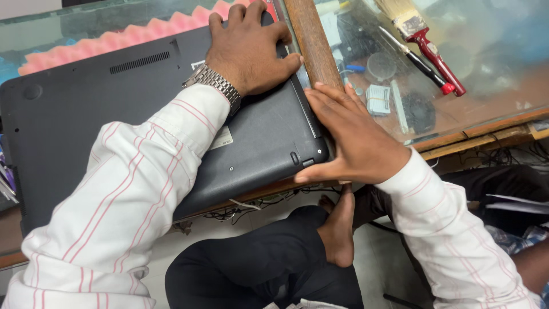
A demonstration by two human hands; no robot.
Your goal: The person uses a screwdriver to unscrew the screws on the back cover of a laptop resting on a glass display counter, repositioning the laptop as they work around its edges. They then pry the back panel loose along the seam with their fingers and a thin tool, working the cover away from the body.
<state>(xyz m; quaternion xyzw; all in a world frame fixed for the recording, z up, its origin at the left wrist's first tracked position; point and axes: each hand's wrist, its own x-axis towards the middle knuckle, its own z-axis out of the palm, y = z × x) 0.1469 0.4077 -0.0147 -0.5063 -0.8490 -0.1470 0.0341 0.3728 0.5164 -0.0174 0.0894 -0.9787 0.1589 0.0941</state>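
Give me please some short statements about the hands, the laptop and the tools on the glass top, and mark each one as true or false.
1. The laptop lies with its dark underside up. True.
2. The left hand grips a screwdriver. False: it lies flat on the laptop's underside, holding nothing.
3. The right hand is at the laptop's right edge, near its corner. True.
4. The left wrist has a metal wristwatch. True.
5. The paintbrush with the red handle lies on the laptop. False: it lies on the glass top, to the right of the wooden bar.
6. The foam behind the laptop is blue. False: it is pink.
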